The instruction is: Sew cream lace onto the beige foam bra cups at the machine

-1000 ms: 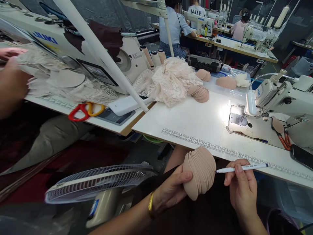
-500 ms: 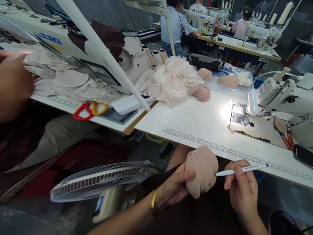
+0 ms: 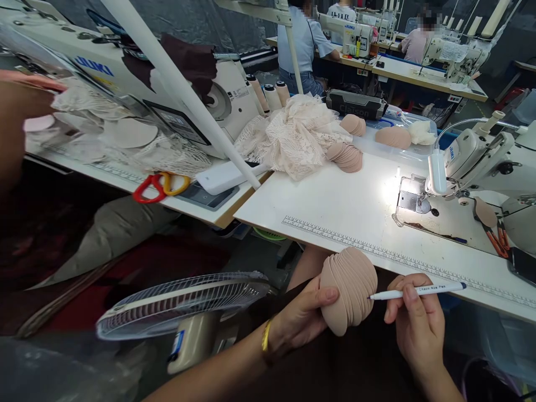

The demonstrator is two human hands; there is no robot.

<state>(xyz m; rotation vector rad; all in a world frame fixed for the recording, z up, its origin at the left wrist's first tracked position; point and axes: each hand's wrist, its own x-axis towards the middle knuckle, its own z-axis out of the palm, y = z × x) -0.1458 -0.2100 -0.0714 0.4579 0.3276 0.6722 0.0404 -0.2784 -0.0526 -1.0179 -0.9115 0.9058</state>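
In my left hand [image 3: 304,312] is a fanned stack of beige fabric cups [image 3: 349,290], thumb on the near face and fingers behind it. My right hand [image 3: 419,318] pinches a white marker pen [image 3: 439,288] with a dark blue end. The pen's tip points left and is at the right edge of the stack; whether it presses on a cup I cannot tell. Both hands are in front of the white sewing table [image 3: 318,201], below its ruler-marked edge. More beige cups [image 3: 345,157] lie on that table beside a heap of cream lace [image 3: 297,137].
A sewing machine [image 3: 481,156] with its lamp lit stands at right, near orange-handled scissors [image 3: 496,240] and a phone [image 3: 522,265]. A fan [image 3: 184,307] is at lower left. Red and yellow scissors [image 3: 161,187] lie on the neighbouring table, where another person's arm [image 3: 10,128] shows.
The view has shifted slightly, so most things appear a little to the right. The neighbour's arm has moved left. My hands keep their hold, with the pen tip still at the stack's edge.
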